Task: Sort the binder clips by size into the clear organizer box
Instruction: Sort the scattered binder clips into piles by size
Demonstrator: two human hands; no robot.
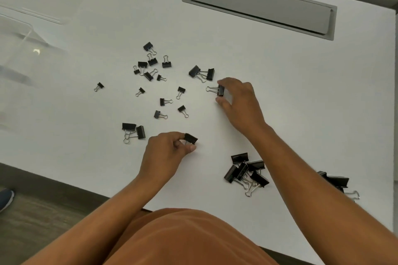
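Observation:
Black binder clips of several sizes lie scattered on a white table [280, 84]. My left hand [163, 155] pinches a medium clip [191, 138] between thumb and fingers near the table's front. My right hand [239, 103] pinches another medium clip [220, 90] by its black body, wire handles pointing left. Small clips [150, 66] cluster in the middle. A pile of large clips [245, 170] lies beside my right forearm. The clear organizer box [19, 49] sits at the far left, partly out of view.
A grey cable hatch [258, 4] is set into the table at the back right. More large clips [336, 180] lie behind my right forearm. Two medium clips [133, 130] sit left of my left hand. The table's front edge runs diagonally below.

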